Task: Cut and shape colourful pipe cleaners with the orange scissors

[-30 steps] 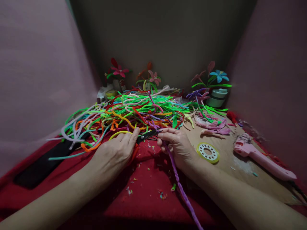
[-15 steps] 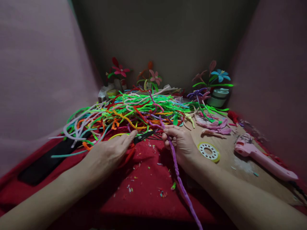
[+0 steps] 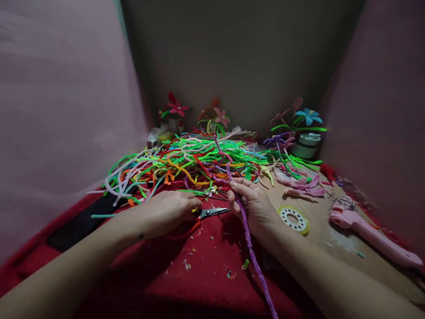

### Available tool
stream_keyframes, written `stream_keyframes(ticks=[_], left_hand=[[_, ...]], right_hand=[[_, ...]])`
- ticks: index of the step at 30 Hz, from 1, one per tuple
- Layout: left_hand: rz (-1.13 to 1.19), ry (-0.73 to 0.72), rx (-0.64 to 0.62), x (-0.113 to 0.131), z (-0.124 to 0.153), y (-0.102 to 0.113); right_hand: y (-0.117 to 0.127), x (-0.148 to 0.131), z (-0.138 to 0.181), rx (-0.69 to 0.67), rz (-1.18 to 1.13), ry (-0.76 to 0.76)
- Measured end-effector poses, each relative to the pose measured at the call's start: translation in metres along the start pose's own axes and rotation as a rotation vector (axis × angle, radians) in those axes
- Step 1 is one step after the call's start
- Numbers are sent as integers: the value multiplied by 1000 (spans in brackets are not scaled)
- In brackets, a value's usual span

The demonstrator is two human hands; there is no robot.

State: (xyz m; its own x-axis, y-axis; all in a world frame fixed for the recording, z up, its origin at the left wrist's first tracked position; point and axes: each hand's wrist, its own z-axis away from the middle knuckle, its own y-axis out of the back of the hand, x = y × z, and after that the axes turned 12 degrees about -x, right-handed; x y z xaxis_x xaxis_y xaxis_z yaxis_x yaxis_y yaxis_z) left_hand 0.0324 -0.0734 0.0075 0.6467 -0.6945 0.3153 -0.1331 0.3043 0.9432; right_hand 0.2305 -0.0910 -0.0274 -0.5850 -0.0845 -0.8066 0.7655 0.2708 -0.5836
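Grip: your right hand (image 3: 254,204) pinches the purple pipe cleaner (image 3: 249,241); your left hand (image 3: 169,213) is closed round the scissors (image 3: 214,212).
Scissors: keep blades square to a taut stem.

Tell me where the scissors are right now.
In the head view the scissors sit low at centre over the red cloth, handles in the left hand, blades pointing toward the right hand, which holds a purple pipe cleaner.

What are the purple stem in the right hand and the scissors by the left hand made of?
The purple stem: fuzzy, matte, bends softly, likely a chenille pipe cleaner, seemingly twisted. The scissors: blades glint grey, probably metal; the handles under the left hand look orange-red, perhaps plastic.
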Motion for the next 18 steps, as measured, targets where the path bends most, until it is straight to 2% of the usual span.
stream_keyframes(ticks=[3,5,7,9,13,16,18], left_hand=[[468,14,158,14,-19,4],[846,25,166,22,-35,1],[1103,-14,173,27,-50,-3],[1287,-31,259,25,-61,-6],[1599,0,543,12,-66,1],[1822,-26,576,0,-61,13],[1862,-91,611,-7,-58,20]], right_hand=[[-2,2,1,-65,6,-18],[-3,3,2,-100,19,-50],[-3,6,2,-141,21,-102],[-2,8,2,-191,-4,-166],[-2,10,4,-280,-71,-270],[-4,13,7,-341,-48,-323],[-5,15,8,-351,-3,-320]])
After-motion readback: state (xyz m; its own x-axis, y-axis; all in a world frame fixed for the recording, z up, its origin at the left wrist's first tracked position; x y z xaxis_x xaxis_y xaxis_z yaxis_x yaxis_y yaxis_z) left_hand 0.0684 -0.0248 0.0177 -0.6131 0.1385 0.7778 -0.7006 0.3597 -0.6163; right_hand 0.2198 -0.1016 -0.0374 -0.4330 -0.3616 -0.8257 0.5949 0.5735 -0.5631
